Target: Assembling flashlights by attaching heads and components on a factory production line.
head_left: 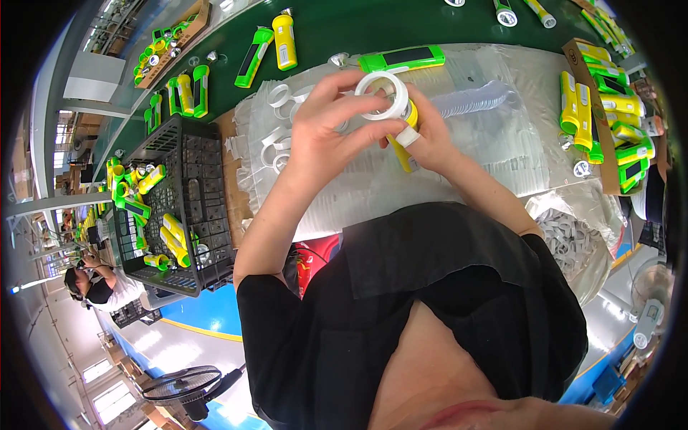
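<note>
Pinching suits the light-looking white plastic ring (402, 93): your left hand (326, 125) grasps its rim, right hand (432, 143) the yellow tubular flashlight (401, 153).

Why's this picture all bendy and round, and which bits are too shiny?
Head view: the wide fisheye lens bows straight edges, like the long dark green tabletop's, and leaves black corners; head view: glare whitens patches of the glossy blue-and-grey floor, and bright rectangular windows wash out; head view: the white plastic ring at the bare hands looks fairly sharp.
</note>
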Action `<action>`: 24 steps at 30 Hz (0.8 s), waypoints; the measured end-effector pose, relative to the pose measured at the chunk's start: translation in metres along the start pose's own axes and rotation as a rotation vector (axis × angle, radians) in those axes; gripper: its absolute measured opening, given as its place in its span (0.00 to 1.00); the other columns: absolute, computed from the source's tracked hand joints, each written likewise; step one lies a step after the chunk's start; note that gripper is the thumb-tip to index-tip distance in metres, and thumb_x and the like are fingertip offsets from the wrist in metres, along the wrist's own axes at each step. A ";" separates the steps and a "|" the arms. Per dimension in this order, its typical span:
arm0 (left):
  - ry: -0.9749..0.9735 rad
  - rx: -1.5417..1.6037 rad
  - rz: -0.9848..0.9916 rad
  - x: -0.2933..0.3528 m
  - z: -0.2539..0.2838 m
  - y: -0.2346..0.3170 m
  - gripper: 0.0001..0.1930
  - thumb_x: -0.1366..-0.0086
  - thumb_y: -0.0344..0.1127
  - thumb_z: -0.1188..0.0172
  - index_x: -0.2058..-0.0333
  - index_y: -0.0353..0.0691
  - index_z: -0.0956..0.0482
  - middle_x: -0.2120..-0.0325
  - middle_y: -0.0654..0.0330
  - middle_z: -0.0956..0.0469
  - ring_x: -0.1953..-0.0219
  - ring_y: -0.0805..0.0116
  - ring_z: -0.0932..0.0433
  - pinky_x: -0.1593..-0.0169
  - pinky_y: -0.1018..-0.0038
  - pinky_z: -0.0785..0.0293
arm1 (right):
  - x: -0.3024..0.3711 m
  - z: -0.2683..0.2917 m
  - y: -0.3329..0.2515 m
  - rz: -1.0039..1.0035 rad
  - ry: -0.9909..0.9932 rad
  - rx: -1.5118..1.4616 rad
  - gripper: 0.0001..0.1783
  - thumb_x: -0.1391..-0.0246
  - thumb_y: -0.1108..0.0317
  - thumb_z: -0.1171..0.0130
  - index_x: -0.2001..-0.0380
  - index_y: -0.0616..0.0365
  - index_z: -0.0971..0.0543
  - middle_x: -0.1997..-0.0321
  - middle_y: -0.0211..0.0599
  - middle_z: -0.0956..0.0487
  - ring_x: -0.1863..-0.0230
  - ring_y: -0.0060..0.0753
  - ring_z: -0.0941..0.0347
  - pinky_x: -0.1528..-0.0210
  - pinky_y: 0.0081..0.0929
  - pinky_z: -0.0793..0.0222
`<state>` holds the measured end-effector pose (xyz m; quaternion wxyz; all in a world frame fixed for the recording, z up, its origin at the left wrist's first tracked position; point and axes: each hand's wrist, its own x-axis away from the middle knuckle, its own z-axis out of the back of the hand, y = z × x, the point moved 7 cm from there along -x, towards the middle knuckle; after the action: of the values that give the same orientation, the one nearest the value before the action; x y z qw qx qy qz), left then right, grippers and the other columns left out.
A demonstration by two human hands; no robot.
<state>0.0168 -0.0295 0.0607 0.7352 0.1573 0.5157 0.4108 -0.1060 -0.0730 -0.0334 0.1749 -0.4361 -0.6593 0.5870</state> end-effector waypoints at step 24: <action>-0.167 -0.244 -0.043 -0.004 -0.032 0.007 0.21 0.55 0.40 0.25 0.61 0.44 0.20 0.59 0.55 0.23 0.57 0.54 0.22 0.58 0.64 0.24 | -0.016 0.031 -0.100 0.377 -0.326 0.838 0.25 0.55 0.66 0.30 0.52 0.55 0.25 0.50 0.39 0.23 0.50 0.39 0.24 0.49 0.32 0.28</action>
<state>-0.0155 -0.0339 0.0544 0.7979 0.0892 0.4021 0.4402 -0.1569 -0.0978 0.0559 0.1204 -0.3422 -0.2946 0.8841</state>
